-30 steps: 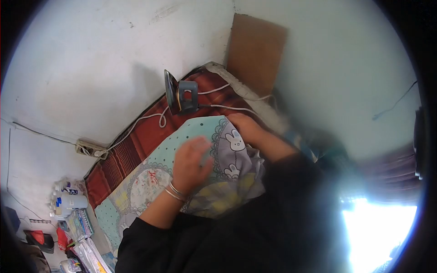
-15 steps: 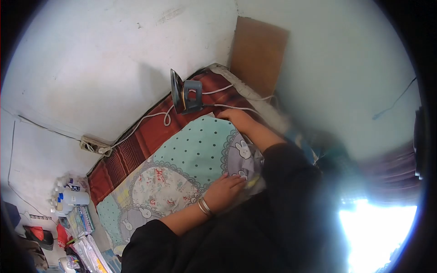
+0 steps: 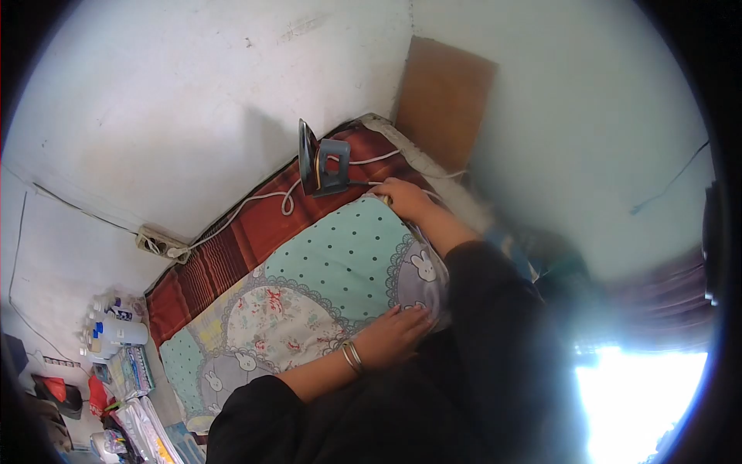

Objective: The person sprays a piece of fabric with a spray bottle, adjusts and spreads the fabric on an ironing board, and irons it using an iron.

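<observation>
A patterned cloth [image 3: 332, 251] with mint dotted, floral and grey rabbit patches lies spread in front of me. My left hand [image 3: 393, 334], with bracelets at the wrist, rests flat on its near side, fingers stretched out. At the far right corner my right hand [image 3: 403, 199] has its fingers curled over the cloth's edge, a pale bit showing beneath them. Just left of that hand, an iron [image 3: 328, 166] stands upright on its heel, its dark soleplate facing the wall. The iron's pale cord [image 3: 259, 196] loops over the red cloth.
A red striped cloth [image 3: 220, 267] lies under the patterned one, along the wall. The cord runs to a socket block [image 3: 158, 243]. White bottles [image 3: 120, 332] and folded packets [image 3: 143, 417] stand at the lower left. A brown board [image 3: 447, 100] leans in the corner.
The view has shifted slightly. My right hand has moved a little outward at the cloth's corner and its fingers are more curled. My left hand still lies on the cloth; the iron stands unmoved.
</observation>
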Demonstrator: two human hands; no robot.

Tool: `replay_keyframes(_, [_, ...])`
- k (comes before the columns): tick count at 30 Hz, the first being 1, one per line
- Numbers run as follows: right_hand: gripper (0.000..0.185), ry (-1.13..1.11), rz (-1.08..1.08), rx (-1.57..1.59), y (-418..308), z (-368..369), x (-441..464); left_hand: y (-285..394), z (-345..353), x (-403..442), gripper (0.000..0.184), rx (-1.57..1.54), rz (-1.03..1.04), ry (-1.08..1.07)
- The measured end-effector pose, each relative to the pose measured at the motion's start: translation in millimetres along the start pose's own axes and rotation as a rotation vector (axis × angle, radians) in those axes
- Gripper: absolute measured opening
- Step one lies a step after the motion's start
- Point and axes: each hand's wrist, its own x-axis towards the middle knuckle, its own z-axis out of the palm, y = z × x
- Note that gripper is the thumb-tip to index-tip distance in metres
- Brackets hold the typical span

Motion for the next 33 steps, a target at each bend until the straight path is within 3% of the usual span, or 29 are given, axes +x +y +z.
replay_keyframes(2, [0.036,0.121,0.021,0.021,8,10,13,-5,13,-1,0.060,0.060,0.032,0.018])
replay_keyframes(4, [0.036,0.062,0.132,-0.070,8,15,18,-4,15,-5,0.059,0.118,0.057,0.038])
replay_keyframes(6, [0.037,0.008,0.238,-0.167,7,13,22,-10,7,-14,0.054,0.124,0.257,-0.006])
replay_keyframes(9, [0.039,-0.009,0.287,-0.091,2,-14,-2,-4,-26,-54,0.050,-0.063,0.150,0.096])
replay_keyframes(12, [0.042,0.281,0.298,0.073,-35,-62,-62,-34,-18,-157,0.050,0.120,-0.410,0.430])
replay_keyframes(14, [0.039,0.139,0.456,0.085,-68,-76,-112,-35,-12,-249,0.053,0.034,-1.030,0.793])
replay_keyframes(15, [0.039,0.044,0.516,0.101,-71,-67,-135,-54,14,-321,0.055,0.137,-1.133,0.882])
replay_keyframes(16, [0.040,-0.049,0.575,0.116,-72,-57,-156,-55,42,-387,0.058,0.384,-1.383,0.779])
replay_keyframes(18, [0.039,0.024,0.522,0.083,-74,-38,-193,-35,83,-487,0.055,0.370,-2.009,0.364])
replay_keyframes(20, [0.039,0.107,0.465,0.049,-81,-40,-203,2,92,-531,0.055,0.468,-2.130,0.313])
replay_keyframes(22, [0.036,0.422,0.504,0.196,-100,-51,-206,-22,134,-625,0.053,0.462,-2.135,0.549])
replay_keyframes(23, [0.036,0.408,0.504,0.186,-114,-54,-205,-33,152,-669,0.052,0.461,-2.124,0.670])
replay_keyframes(25, [0.031,0.475,0.553,0.159,-140,-56,-200,-15,123,-661,0.048,0.330,-2.198,0.694])
replay_keyframes(27, [0.036,0.443,0.573,0.146,-122,-30,-207,8,75,-615,0.044,0.202,-2.249,0.730])
replay_keyframes(29, [0.044,0.330,0.482,-0.290,-94,0,-214,21,54,-579,0.039,0.519,-2.277,0.668])
replay_keyframes(30, [0.051,0.188,0.563,-0.188,-106,-4,-218,17,56,-583,0.039,0.505,-2.274,0.677])
replay_keyframes(31, [0.051,0.191,0.557,-0.198,-107,-7,-216,13,60,-588,0.037,0.432,-2.230,0.739])
replay_keyframes(33, [0.050,0.426,0.519,-0.121,-95,-14,-217,6,76,-608,0.036,0.351,-2.193,0.791])
